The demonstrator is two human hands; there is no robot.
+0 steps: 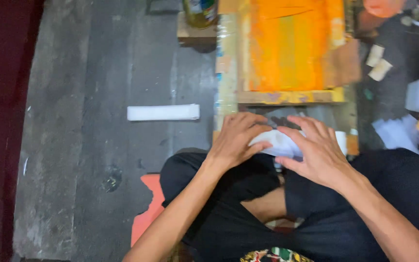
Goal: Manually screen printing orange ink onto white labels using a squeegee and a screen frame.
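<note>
Left hand (236,140) and right hand (316,153) both pressed flat, fingers spread, on a white paper piece (280,143) below the orange-inked wooden screen frame (287,53). Blurry, but it looks like any slip could smear wet ink.

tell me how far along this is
Done: one white folded stack lies on the floor at the left. In hand: left hand and right hand press a white sheet flat below the orange frame. Left: loose sheets at right.
</note>
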